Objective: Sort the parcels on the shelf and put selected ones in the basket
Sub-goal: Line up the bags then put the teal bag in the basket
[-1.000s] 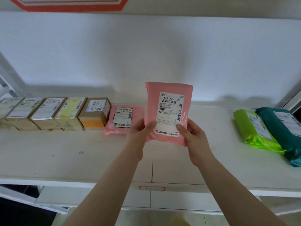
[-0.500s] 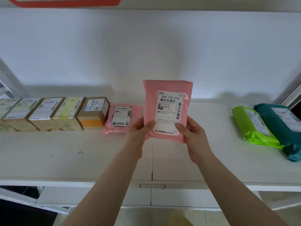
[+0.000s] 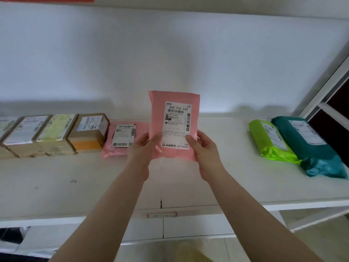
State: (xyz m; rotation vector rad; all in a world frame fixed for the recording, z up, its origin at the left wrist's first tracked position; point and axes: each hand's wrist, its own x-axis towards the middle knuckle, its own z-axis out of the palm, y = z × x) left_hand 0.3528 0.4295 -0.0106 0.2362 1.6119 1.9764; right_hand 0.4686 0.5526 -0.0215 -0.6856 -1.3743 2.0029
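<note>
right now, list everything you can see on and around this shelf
held pink parcel: 1, pink with white label, upright above the shelf, centre
flat pink parcel: 1, pink with white label, lying on the shelf beside the boxes
cardboard boxes: at least 4, brown with labels, in a row on the shelf's left, running out of frame
green parcel: 1, lime green, shelf right
teal parcel: 1, teal, touching the green one's right side
shelf: 1, white, across the view
basket: none in view
left hand: 1, grips the held parcel's lower left edge
right hand: 1, grips its lower right edge
</note>
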